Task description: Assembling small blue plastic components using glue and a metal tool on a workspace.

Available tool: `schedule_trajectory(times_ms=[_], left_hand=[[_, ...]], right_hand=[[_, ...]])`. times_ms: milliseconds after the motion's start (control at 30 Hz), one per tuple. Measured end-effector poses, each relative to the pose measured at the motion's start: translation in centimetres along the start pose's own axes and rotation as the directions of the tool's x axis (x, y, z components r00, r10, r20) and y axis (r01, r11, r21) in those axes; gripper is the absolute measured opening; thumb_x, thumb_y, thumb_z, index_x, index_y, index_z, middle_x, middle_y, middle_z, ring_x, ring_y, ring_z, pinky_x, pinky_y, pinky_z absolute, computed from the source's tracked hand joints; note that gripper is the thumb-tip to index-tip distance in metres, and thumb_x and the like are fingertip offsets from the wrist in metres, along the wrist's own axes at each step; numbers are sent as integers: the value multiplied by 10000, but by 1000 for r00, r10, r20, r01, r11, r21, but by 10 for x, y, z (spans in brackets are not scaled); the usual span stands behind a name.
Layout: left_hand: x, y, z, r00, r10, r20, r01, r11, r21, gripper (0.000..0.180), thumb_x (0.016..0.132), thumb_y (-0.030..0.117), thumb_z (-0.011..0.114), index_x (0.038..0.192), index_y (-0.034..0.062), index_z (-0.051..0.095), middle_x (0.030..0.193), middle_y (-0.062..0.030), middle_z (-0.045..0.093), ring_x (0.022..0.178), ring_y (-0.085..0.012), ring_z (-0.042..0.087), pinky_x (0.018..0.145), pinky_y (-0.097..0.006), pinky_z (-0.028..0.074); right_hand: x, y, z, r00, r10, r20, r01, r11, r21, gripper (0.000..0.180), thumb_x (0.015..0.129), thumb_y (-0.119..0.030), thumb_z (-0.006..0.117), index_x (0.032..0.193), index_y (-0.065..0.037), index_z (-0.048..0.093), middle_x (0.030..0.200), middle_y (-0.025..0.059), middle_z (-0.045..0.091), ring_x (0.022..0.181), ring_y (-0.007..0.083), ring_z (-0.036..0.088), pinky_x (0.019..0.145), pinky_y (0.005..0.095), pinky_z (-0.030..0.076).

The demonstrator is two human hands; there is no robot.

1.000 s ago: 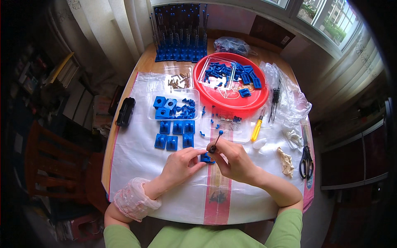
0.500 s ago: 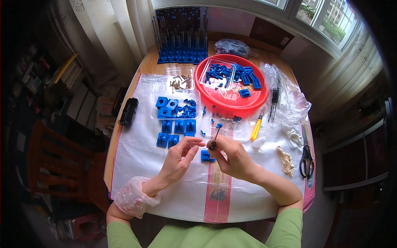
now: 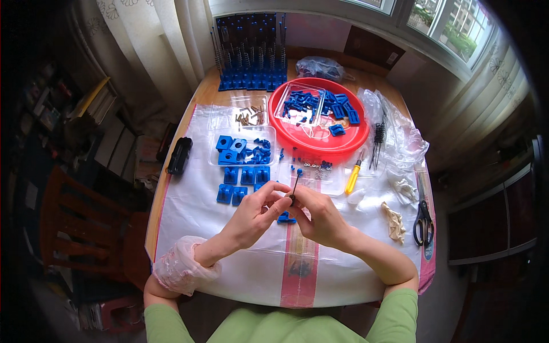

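Note:
My right hand pinches a thin dark rod with a small blue tip, held upright over the white sheet. My left hand meets it from the left, fingertips touching the rod's lower end. A small blue plastic block lies on the table just under both hands. Beyond my left hand sit several flat blue blocks in rows.
A red round tray with blue parts stands at the back. Clear trays hold blue pieces and screws. A yellow screwdriver, scissors, a black object and a blue rack of springs are around.
Both hands lifted off the small blue block, which stayed on the table. My left hand closed in on the bottom of the rod held in my right hand.

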State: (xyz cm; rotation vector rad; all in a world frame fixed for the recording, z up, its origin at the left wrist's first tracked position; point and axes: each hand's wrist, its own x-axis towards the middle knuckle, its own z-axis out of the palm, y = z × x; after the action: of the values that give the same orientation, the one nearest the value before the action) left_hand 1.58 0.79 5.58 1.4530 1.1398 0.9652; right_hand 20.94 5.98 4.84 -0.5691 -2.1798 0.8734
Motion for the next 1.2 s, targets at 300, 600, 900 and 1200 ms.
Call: schedule_trajectory(times_ms=[300, 600, 900, 1200], left_hand=[[4, 8, 2, 995, -55, 77, 65, 989, -133, 457, 1087, 399, 492, 1450, 120, 484, 837, 33, 532, 676, -32, 422, 561, -186, 330], [3, 13, 1, 990, -43, 136, 54, 996, -75, 541, 1108, 439, 383, 1610, 246, 332, 1014, 50, 534, 856, -67, 433, 700, -207, 358], [4, 12, 0, 981, -24, 192, 43, 994, -98, 531, 1107, 440, 385, 1572, 184, 390, 1249, -13, 539, 1054, -134, 442, 916, -269, 368], [6, 15, -9, 959, -115, 260, 128, 991, -34, 426, 1104, 401, 413, 1330, 120, 641, 1228, -21, 631, 1061, -126, 525, 948, -277, 412]], right_hand=[[0, 5, -1, 999, -25, -37, 25, 1000, 0, 173, 837, 82, 643, 991, 27, 584, 927, 155, 594, 722, 346, 651, 611, 426, 513], [3, -6, -11, 1000, 25, -1, -25, 989, -144, 154, 835, -34, 736, 942, -13, 628, 933, 103, 598, 666, 265, 646, 570, 383, 510], [8, -30, -43, 999, 43, 14, -36, 950, -311, 255, 830, -124, 790, 1045, -61, 668, 885, 90, 628, 724, 249, 668, 607, 378, 513], [1, -72, -92, 981, -20, -194, -56, 923, -381, 278, 799, -3, 803, 1060, -25, 710, 815, 69, 631, 657, 157, 610, 581, 295, 486]])
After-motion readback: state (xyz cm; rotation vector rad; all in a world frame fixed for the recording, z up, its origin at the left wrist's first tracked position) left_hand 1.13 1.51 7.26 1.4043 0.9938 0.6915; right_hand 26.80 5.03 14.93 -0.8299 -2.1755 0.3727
